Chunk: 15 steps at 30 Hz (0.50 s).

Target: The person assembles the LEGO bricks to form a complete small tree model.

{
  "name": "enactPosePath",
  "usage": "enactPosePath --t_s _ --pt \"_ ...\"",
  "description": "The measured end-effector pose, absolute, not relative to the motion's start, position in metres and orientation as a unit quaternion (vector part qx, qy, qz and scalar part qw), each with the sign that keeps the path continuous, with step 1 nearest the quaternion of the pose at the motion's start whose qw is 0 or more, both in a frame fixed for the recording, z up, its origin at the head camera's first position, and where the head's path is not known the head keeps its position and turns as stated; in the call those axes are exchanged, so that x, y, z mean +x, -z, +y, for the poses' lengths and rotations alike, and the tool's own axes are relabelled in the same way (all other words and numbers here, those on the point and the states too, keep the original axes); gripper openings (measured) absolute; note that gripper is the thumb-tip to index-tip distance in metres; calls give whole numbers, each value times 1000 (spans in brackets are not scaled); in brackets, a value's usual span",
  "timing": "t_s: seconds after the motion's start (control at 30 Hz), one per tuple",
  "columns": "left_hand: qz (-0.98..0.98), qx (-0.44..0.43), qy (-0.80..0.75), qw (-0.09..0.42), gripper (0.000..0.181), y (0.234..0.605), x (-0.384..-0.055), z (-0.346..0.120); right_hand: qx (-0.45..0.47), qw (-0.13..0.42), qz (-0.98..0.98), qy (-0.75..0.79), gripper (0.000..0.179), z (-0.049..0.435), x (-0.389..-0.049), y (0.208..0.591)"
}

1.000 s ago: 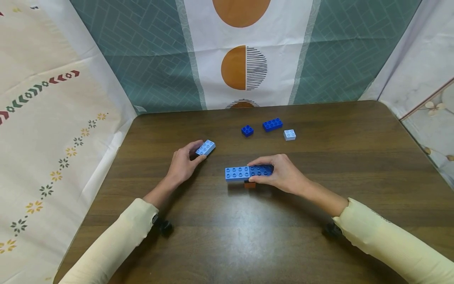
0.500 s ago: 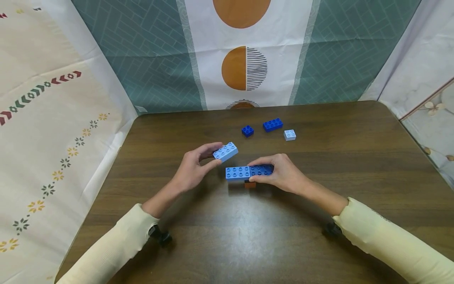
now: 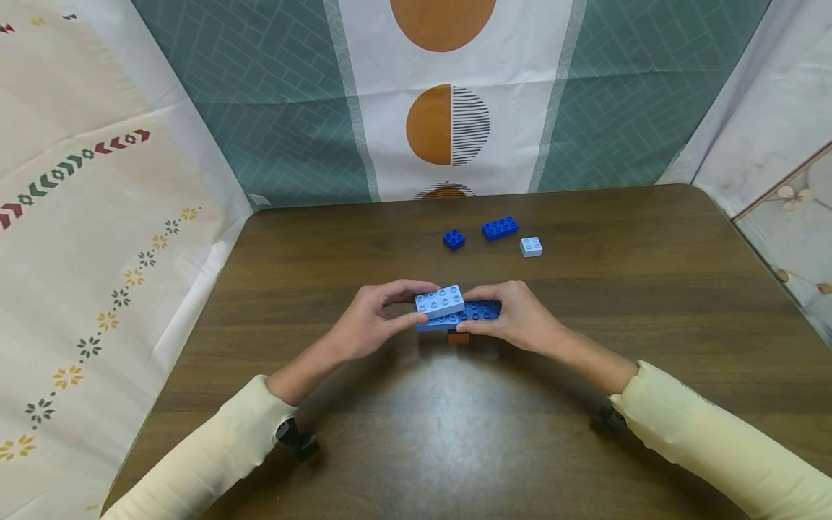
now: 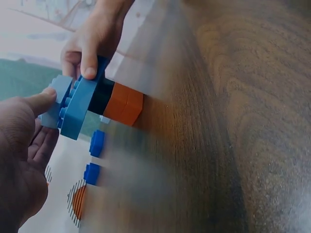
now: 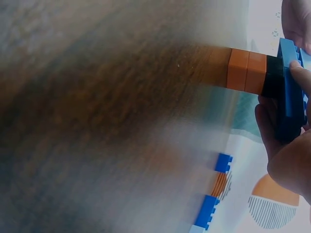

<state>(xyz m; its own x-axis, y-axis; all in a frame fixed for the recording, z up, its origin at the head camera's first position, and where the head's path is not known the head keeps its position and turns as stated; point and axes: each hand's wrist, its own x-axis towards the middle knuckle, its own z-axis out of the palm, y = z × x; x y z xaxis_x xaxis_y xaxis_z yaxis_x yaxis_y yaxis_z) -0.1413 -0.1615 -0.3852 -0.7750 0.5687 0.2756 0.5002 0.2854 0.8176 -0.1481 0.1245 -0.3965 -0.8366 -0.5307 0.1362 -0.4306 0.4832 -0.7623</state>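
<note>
Pale-blue brick [image 3: 440,302] is now further right.
I see left hand [image 3: 372,323] pinching it, right hand [image 3: 523,318] gripping dark-blue brick [image 3: 481,310].

Smooth, hard plastic with a soft sheen is shown in the pale brick [image 3: 440,302], the blue brick [image 3: 479,311] and the orange blocks [image 4: 123,104]. The table [image 3: 520,448] is faced in dark wood grain, its glossy surface streaked by reflected light. Matt, creased cloth is seen in the backdrop [image 3: 292,101]; the sleeves [image 3: 214,440] are made of matt, soft-looking fabric.
</note>
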Motion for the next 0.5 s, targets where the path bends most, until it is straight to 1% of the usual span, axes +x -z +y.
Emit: enactPosePath --t_s 0.1,0.5 --pt "800 342 -492 42 42 384 -142 -160 -282 57 856 430 52 125 -148 398" --pt "806 378 -453 45 42 382 -145 -159 -284 58 846 448 49 124 -148 400"
